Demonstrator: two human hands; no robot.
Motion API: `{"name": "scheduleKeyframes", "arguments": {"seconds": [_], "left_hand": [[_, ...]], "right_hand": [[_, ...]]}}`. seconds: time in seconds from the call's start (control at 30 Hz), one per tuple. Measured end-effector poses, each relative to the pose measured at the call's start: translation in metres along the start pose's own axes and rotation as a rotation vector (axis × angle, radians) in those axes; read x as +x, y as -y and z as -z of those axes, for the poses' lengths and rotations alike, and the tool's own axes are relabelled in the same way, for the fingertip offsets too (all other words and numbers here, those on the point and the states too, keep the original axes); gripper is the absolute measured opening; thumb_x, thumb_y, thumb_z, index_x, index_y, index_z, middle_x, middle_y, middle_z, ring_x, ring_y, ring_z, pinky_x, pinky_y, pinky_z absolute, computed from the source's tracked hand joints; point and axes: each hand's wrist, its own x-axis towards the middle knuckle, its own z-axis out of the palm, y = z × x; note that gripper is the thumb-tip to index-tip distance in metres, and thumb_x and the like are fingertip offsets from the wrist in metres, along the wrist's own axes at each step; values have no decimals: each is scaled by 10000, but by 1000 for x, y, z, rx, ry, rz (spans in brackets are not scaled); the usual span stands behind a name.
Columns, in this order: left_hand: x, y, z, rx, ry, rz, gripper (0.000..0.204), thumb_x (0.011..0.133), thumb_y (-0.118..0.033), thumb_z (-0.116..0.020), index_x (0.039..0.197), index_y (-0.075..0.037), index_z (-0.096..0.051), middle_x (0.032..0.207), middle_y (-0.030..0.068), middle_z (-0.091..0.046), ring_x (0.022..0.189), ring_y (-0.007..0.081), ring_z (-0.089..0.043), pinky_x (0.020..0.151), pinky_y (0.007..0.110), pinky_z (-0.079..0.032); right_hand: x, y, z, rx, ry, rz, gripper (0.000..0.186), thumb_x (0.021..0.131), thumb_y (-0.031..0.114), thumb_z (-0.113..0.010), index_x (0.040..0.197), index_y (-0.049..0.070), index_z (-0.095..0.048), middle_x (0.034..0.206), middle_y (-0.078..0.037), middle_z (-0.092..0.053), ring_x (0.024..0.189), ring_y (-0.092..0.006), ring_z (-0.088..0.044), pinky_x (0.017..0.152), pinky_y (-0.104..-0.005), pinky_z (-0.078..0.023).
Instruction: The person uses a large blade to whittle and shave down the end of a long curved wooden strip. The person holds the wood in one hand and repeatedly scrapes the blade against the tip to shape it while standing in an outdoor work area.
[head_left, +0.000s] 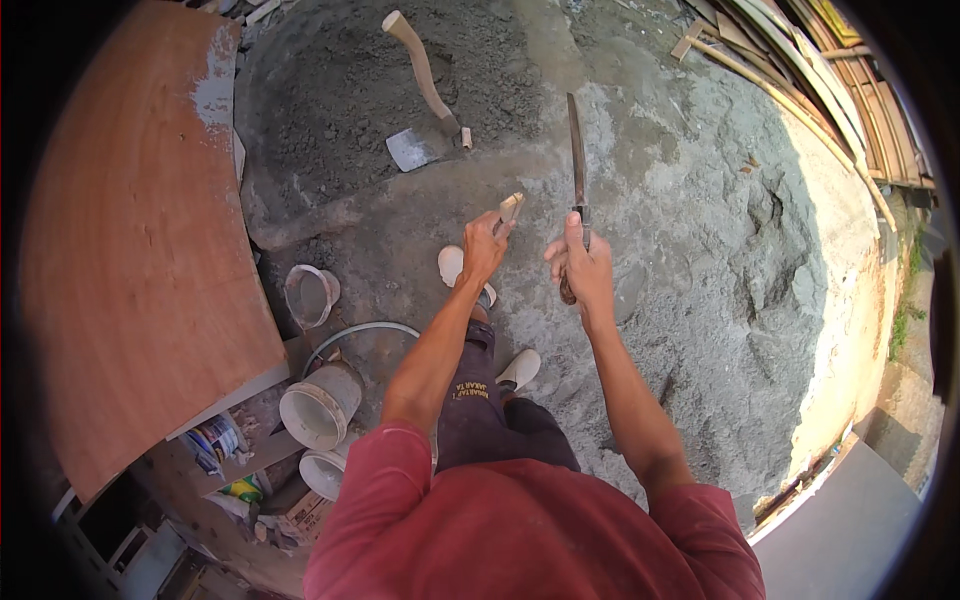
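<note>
My left hand (485, 245) is closed on a short pale wooden piece (512, 204), held out over the concrete. Just to its right, my right hand (584, 262) grips the handle of a long machete (576, 150), blade pointing away from me, fingers partly loose around it. Ahead, a hoe with a curved wooden handle (422, 70) stands upright, its metal head (412, 151) on grey sand or mortar. A small wood block (467, 138) is beside the hoe head.
A large plywood sheet (140, 240) is at left, with white buckets (312, 295), a grey hose (372, 328) and clutter beside it. My shoes (517, 368) are on the concrete. Rough mortar (740, 300) covers the right side; bamboo and boards (850, 110) lie beyond, a grey panel (840, 510) lower right.
</note>
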Motion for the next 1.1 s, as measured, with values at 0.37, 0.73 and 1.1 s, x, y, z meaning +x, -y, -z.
{"name": "scheduleKeyframes", "arguments": {"seconds": [0.37, 0.73, 1.1], "left_hand": [[-190, -48, -51, -82, 172, -186, 417, 829, 43, -630, 1243, -5, -652, 1261, 178, -624, 1066, 341, -628, 936, 465, -477], [-129, -88, -98, -1527, 344, 1142, 647, 1033, -502, -448, 1513, -103, -279, 1515, 198, -386, 1322, 391, -482, 1113, 604, -367], [3, -152, -48, -1036, 346, 406, 324, 1017, -313, -589, 1236, -82, -530, 1250, 104, -627, 1131, 273, -608, 969, 515, -470]], "right_hand": [[-128, -88, 108, 309, 32, -385, 417, 684, 41, -863, 871, 86, -492, 880, -92, -668, 796, -179, -682, 646, -304, -544], [-311, -96, 257, 71, 50, -173, 502, 630, -62, -829, 745, 127, -378, 1226, -201, -673, 971, -188, -660, 848, -347, -551], [-230, -122, 318, -788, -652, 157, 476, 760, 194, -835, 1148, -26, -665, 851, -162, -690, 742, -248, -660, 709, -395, -510]]}}
